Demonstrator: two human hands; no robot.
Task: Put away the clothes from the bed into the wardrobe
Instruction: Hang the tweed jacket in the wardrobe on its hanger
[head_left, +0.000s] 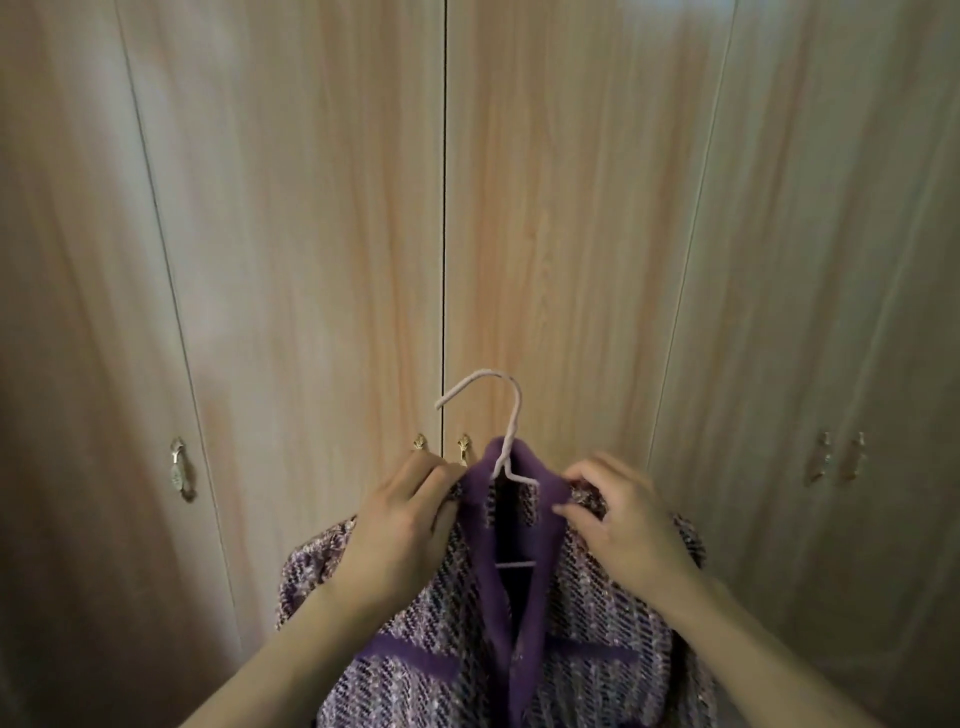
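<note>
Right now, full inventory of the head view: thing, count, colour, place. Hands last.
jacket: 1, purple and pink tweed with solid purple collar and trim, bottom centre, on the hanger
hanger: 1, pale pink wire, hook poking up above the collar
wardrobe doors: four panels visible, light wood grain, shut, filling the background
door handles: five visible, metallic, one left, two centre, two right
left hand: 1, grips the jacket's left shoulder
right hand: 1, pinches the jacket beside the collar
</note>
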